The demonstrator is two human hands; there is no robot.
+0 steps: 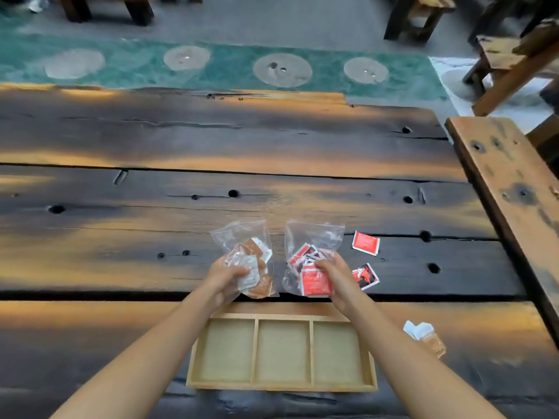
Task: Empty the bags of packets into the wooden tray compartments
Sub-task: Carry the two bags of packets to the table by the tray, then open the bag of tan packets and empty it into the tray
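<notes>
A light wooden tray (282, 387) with three compartments lies near the table's front edge, and all three look bare. Just beyond it my left hand (225, 278) grips a clear bag of brown and white packets (246, 251). My right hand (331, 275) grips a second clear bag of red, black and white packets (308, 255). Both bags rest on or just above the table behind the tray's far rim.
Two loose red packets (365, 243) (365, 276) lie on the dark plank table (211, 146) right of the bags. A brown and white packet (426, 338) lies right of the tray. A wooden bench (511, 189) runs along the table's right side; more benches stand behind.
</notes>
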